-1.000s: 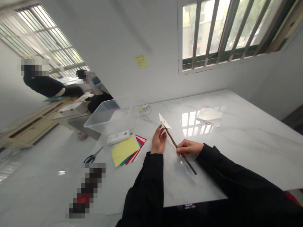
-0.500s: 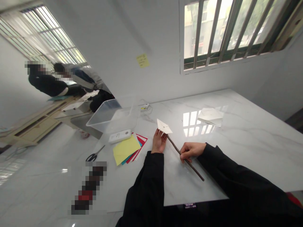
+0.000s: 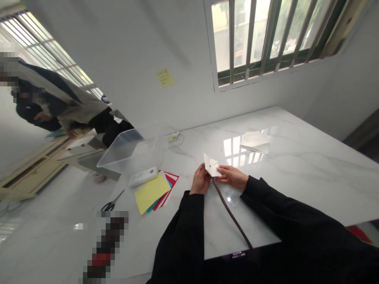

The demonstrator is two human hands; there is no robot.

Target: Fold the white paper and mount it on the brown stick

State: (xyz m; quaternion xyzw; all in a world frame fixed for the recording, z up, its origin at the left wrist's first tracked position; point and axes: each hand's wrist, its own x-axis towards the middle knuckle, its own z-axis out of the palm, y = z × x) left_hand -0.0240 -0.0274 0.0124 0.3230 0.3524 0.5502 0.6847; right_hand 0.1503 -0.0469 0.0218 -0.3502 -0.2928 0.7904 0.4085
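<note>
A white folded-paper pinwheel (image 3: 211,165) with a small dark dot at its centre is at the top end of a thin brown stick (image 3: 230,213). The stick slants down towards me, its lower end reaching the table's near edge. My left hand (image 3: 200,181) is closed around the left and back of the pinwheel, near the top of the stick; its fingertips are partly hidden behind the paper. With thumb and fingers, my right hand (image 3: 232,176) pinches the right side of the paper.
Left of my hands lie coloured paper sheets (image 3: 152,193), a white oblong device (image 3: 143,177) and scissors (image 3: 112,202). A clear plastic bin (image 3: 118,152) stands behind them. White paper (image 3: 255,142) lies at the back right. Two people (image 3: 65,94) are at the far left.
My right hand has left the middle of the stick and moved up to the pinwheel's right side. The pinwheel has turned and tilted. My view has shifted slightly right.
</note>
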